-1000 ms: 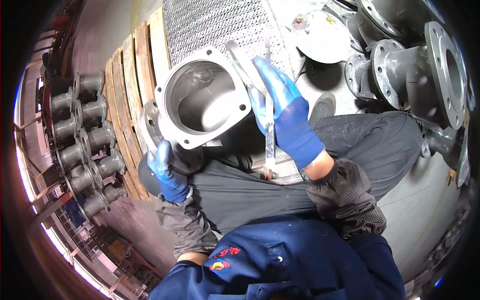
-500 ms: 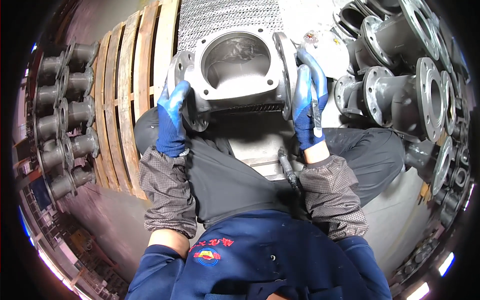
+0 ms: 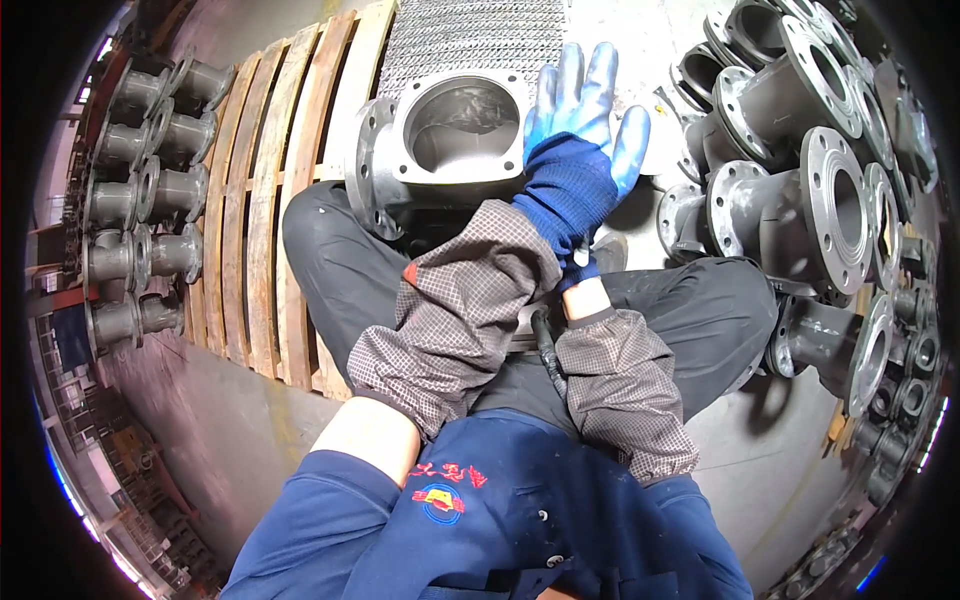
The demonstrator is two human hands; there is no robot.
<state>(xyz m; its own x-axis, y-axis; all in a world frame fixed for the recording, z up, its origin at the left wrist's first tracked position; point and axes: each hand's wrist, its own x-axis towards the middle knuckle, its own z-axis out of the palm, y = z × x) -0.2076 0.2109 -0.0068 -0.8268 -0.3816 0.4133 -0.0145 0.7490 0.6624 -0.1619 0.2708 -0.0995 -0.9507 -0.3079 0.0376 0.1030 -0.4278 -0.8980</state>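
Observation:
A grey cast valve body (image 3: 398, 160) with a square flanged mouth facing up and a round flange at its left end sits in front of me, between my bent legs. My left hand (image 3: 575, 135), in a blue coated glove, reaches across over its right end, open, with the fingers stretched and the thumb apart. Whether the palm touches the metal I cannot tell. Beneath it is my right hand (image 3: 580, 268), of which only the blue cuff and wrist show; its fingers are hidden. A small pale tip of something pokes out by that cuff.
A black hose (image 3: 549, 350) runs by my right forearm. Wooden pallet slats (image 3: 270, 200) lie on the left, with rows of flanged castings (image 3: 165, 190) beyond. More castings (image 3: 770, 215) are stacked close on my right. A ridged metal mat (image 3: 475, 40) lies ahead.
My left hand has left the casting's left flange and swung right, over its right end. My right hand, earlier visible at the right flange with a slim dark tool, is now mostly covered.

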